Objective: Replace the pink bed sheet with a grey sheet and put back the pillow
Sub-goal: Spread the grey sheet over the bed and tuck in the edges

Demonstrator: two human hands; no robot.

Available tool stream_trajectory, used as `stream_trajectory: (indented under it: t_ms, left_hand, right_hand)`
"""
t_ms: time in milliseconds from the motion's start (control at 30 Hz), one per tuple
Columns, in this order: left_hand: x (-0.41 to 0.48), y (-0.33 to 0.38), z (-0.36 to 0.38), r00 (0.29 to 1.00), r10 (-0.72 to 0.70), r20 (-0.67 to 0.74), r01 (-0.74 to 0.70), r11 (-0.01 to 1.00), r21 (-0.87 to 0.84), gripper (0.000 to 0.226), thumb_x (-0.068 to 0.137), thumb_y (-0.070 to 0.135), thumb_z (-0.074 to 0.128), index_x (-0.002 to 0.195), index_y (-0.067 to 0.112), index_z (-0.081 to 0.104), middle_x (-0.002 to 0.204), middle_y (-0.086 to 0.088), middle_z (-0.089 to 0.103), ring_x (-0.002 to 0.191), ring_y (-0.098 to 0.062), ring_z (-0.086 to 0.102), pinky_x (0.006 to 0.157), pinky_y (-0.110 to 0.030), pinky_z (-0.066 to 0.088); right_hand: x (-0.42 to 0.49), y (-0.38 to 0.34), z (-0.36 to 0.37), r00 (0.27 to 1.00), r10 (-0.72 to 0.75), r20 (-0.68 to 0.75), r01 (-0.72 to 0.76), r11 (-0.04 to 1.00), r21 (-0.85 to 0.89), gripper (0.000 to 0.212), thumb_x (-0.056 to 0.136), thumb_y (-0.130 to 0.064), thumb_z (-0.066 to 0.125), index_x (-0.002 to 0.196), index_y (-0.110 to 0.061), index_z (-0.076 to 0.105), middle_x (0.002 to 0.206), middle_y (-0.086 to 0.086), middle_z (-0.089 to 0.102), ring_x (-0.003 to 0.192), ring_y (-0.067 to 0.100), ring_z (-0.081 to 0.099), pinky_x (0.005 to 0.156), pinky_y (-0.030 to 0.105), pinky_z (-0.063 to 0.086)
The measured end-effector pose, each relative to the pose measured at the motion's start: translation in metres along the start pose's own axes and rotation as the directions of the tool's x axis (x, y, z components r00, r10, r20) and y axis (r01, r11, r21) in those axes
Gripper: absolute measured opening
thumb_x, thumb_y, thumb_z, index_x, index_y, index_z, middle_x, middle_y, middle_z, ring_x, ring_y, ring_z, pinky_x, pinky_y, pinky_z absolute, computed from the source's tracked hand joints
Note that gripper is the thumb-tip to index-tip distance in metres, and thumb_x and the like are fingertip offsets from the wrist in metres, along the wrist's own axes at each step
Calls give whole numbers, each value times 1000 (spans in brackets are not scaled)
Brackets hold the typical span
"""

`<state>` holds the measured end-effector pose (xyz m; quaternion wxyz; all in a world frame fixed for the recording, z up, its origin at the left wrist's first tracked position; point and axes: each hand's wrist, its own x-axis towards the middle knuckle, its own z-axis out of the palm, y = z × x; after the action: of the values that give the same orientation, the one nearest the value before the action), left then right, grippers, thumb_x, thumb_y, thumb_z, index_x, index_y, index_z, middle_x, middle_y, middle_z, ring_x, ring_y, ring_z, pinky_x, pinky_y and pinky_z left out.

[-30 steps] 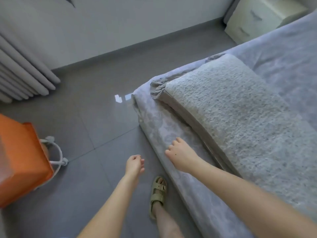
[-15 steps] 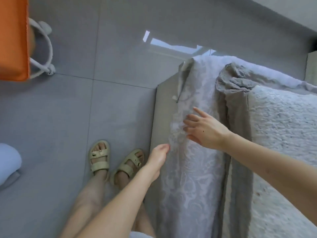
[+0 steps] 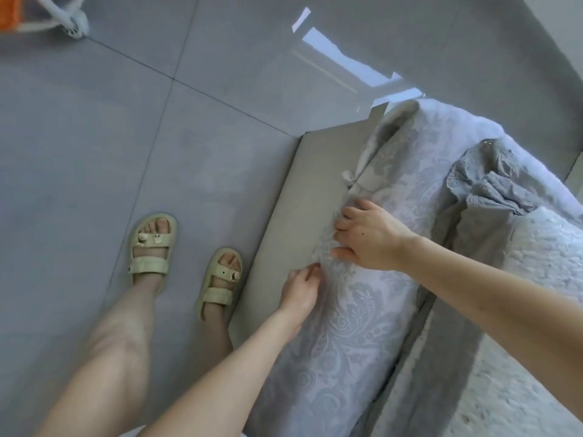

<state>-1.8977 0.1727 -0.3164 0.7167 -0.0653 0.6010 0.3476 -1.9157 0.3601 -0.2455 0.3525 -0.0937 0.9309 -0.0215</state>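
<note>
The patterned pale grey bed sheet (image 3: 356, 326) covers the side of the bed (image 3: 299, 200). The right hand (image 3: 370, 239) grips its wrinkled edge, the left hand (image 3: 299, 287) touches it (its grip is unclear). An uneven pull could probably loosen the corner.

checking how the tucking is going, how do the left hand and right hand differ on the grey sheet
The left hand sits lower, by the bed base, curled fingers pinching the edge of the grey sheet; the right hand lies on top, further along. The left hand's fingers bunch together; the right hand's are spread, bent into gathered fabric, thumb stretched out. Both touch the same edge of the sheet.
</note>
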Motion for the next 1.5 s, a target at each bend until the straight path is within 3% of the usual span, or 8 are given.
stream_trajectory:
  t_ms: [200, 400, 833, 1100, 1200, 1333, 1433, 1500]
  left_hand:
    - [-27, 14, -1, 987, 106, -119, -109, 994, -20, 34, 97, 33, 36, 114, 22, 64, 117, -6, 60, 112, -19, 53, 100, -28, 38]
    - [-49, 4, 2, 956, 195, -218, -197, 980, 13, 30, 100, 18, 41, 116, 11, 65, 117, -5, 61, 114, -16, 50, 99, -20, 32]
    - [-38, 12, 11, 869, -53, 492, 214, 937, -277, 70, 87, 75, 18, 140, 36, 42, 143, 13, 43, 129, -8, 43, 112, -29, 28]
    - [-27, 29, -5, 916, -161, 368, 258, 937, -234, 72, 90, 70, 12, 142, 28, 40, 145, -1, 42, 132, -18, 42, 107, -26, 29]
    - [-28, 21, -20, 949, -145, 281, 200, 963, -179, 68, 93, 65, 20, 119, 18, 62, 123, -3, 61, 108, -18, 58, 97, -27, 43]
    - [-9, 34, -40, 994, 60, -88, -75, 980, -183, 46, 101, 41, 30, 79, 21, 65, 93, -2, 68, 90, -23, 61, 94, -37, 47]
    - [16, 75, -41, 978, 147, -147, -187, 933, -308, 33, 102, 29, 35, 110, 14, 64, 125, -5, 61, 119, -22, 52, 104, -33, 38]
    - [30, 110, -35, 975, 189, -113, -218, 903, -369, 37, 101, 28, 37, 132, 15, 52, 140, -1, 49, 131, -18, 42, 112, -33, 30]
  right_hand:
    - [9, -4, 15, 998, -60, 11, 60, 997, 55, 57, 84, -51, 32, 54, -16, 65, 62, -2, 56, 61, 22, 56, 59, 35, 51]
    - [17, -15, -8, 966, -63, 252, 65, 998, 2, 78, 92, -52, 0, 89, -17, 69, 95, -2, 67, 97, 19, 59, 95, 32, 35]
    - [-8, -20, -41, 797, 40, 602, -37, 999, -17, 82, 87, -65, -3, 61, -20, 61, 62, -6, 59, 77, 14, 54, 103, 35, 26]
    - [40, -16, -16, 605, 233, 761, -165, 972, -166, 87, 84, -78, 11, 129, -17, 53, 133, 5, 55, 124, 24, 48, 91, 32, 34]
    - [46, -18, -18, 579, 260, 773, -209, 963, -168, 87, 85, -78, 9, 114, -14, 62, 119, 7, 62, 112, 24, 56, 78, 30, 34]
    - [35, 0, -41, 895, 290, 339, -370, 908, 198, 60, 97, -55, 20, 67, -16, 52, 66, -1, 54, 69, 23, 49, 68, 33, 36]
    - [34, 51, -58, 930, 298, -217, -288, 954, 78, 32, 94, -36, 44, 98, -16, 69, 97, 3, 70, 93, 28, 61, 88, 40, 38]
    - [47, 89, -68, 935, 342, -97, -347, 937, -39, 39, 88, -29, 60, 126, -17, 59, 126, 3, 61, 120, 27, 51, 107, 41, 24]
